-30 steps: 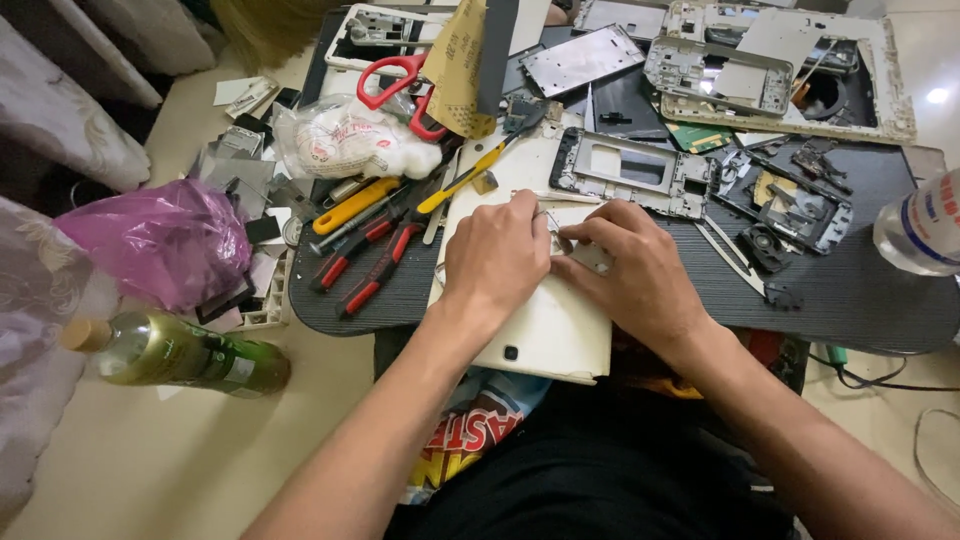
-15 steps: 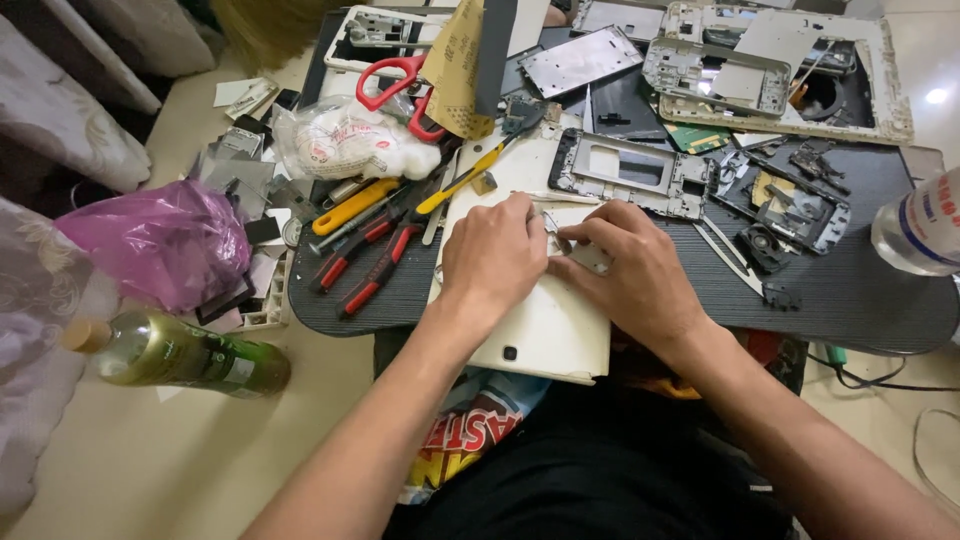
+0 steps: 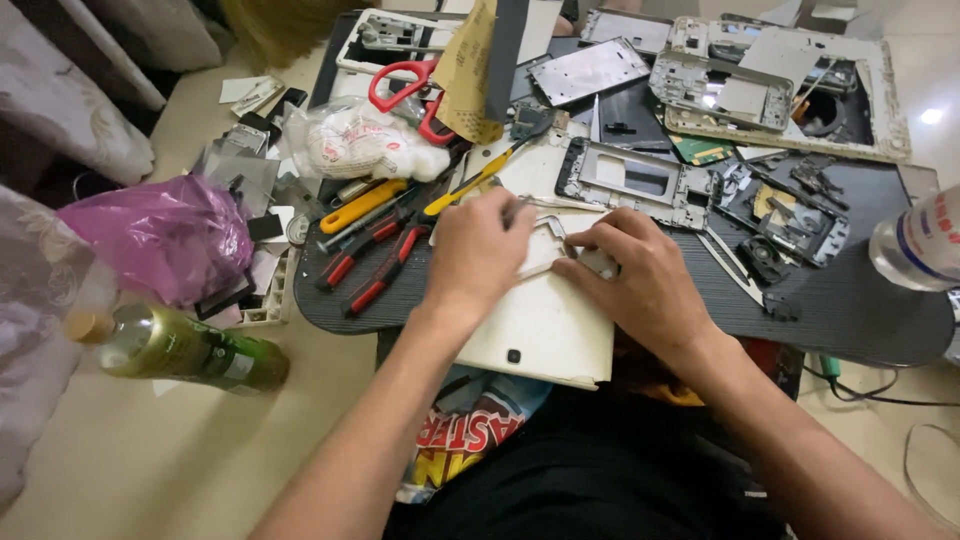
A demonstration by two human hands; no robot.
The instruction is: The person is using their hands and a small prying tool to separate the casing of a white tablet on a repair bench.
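Both hands (image 3: 560, 265) pressing on white tablet shell (image 3: 540, 335)

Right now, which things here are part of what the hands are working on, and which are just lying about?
In hand:
- white tablet shell, under both hands
- left hand, on its top edge
- right hand, pressing a thin frame piece

Lying about:
- red scissors
- red-handled tools
- yellow screwdriver
- pink bag
- green bottle
- metal frames
- clear bottle
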